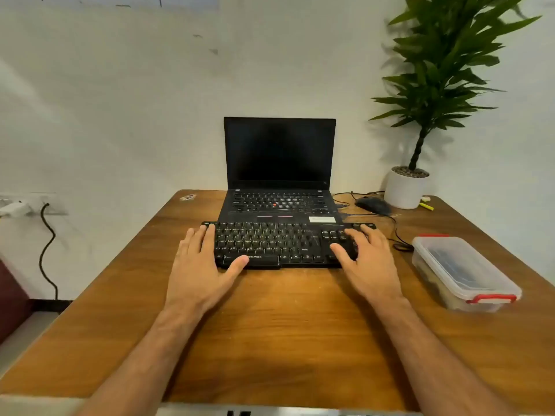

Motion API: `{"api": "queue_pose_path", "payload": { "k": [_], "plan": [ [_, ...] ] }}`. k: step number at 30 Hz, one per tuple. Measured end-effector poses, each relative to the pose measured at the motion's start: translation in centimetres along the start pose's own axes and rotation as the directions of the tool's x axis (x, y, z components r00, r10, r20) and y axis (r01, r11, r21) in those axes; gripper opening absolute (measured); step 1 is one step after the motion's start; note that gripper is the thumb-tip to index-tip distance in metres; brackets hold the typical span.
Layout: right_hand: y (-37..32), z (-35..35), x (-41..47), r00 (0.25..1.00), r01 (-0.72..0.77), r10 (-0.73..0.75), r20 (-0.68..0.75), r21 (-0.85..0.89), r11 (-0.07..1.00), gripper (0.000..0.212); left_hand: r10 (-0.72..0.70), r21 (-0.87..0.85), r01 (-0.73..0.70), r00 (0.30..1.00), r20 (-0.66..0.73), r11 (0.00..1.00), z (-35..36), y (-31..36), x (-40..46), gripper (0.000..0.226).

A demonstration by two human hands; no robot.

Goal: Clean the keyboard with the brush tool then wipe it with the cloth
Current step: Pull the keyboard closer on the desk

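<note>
- Nearest, two bare forearms reach forward over the brown wooden tabletop (270,325).
- The left hand (199,265) lies flat, fingers straight, on the left end of the black keyboard (279,243), thumb on its front edge; its grip holds nothing.
- The right hand (365,259) rests the same way on the right end, over the number pad, fingers relaxed and holding nothing.
- The keyboard lies across the tabletop, just in front of an open laptop (279,175) with a dark screen.
- This looks like the opening step: steadying or placing the keyboard. No brush or cloth is visible.
- The next move likely calls for opening the clear lidded box (462,271) with red clasps at right; its contents are unclear.
- Farther back: a mouse (374,204) with cable, a potted plant (420,115), a white wall.
</note>
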State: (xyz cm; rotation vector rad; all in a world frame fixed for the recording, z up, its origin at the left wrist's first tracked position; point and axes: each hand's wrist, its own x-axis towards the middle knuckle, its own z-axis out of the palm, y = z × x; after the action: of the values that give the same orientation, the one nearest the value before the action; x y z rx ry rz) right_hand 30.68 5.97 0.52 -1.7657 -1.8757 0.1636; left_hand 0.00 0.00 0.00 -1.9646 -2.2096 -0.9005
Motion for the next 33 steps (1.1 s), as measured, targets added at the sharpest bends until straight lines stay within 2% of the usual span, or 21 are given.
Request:
{"api": "queue_pose_path", "payload": {
  "k": [2, 6, 11, 16, 20, 33],
  "plan": [
    [0.8, 0.2, 0.4, 0.997, -0.063, 0.062, -0.046, -0.017, 0.998, 0.065, -0.079, -0.068, 0.079, 0.997, 0.005, 0.995, 0.5, -0.8, 1.0, 0.122],
    [2.1, 1.0, 0.9, 0.992, -0.116, 0.118, -0.04, 0.034, 0.993, 0.066, -0.167, -0.152, 0.175, 0.984, 0.064, 0.973, 1.4, -1.6, 1.7, 0.152],
    [2.8, 1.6, 1.6, 0.985, -0.165, 0.17, -0.032, 0.127, 0.978, 0.063, -0.289, -0.289, 0.319, 0.947, 0.143, 0.903, 1.9, -2.4, 2.6, 0.165],
    [2.9, 1.9, 2.0, 0.976, -0.204, 0.215, -0.039, 0.188, 0.961, 0.059, -0.294, -0.274, 0.344, 0.932, 0.21, 0.898, 2.5, -3.1, 3.1, 0.164],
    [2.9, 1.5, 1.3, 0.986, -0.13, 0.152, -0.076, 0.238, 0.963, 0.05, -0.325, -0.249, 0.364, 0.927, 0.186, 0.897, 2.1, -3.2, 2.5, 0.155],
    [1.9, 0.2, -4.4, 0.993, -0.1, 0.109, -0.036, 0.184, 0.978, 0.039, -0.353, -0.205, 0.383, 0.921, 0.167, 0.901, -1.3, -4.0, -3.4, 0.154]
  ]
}}
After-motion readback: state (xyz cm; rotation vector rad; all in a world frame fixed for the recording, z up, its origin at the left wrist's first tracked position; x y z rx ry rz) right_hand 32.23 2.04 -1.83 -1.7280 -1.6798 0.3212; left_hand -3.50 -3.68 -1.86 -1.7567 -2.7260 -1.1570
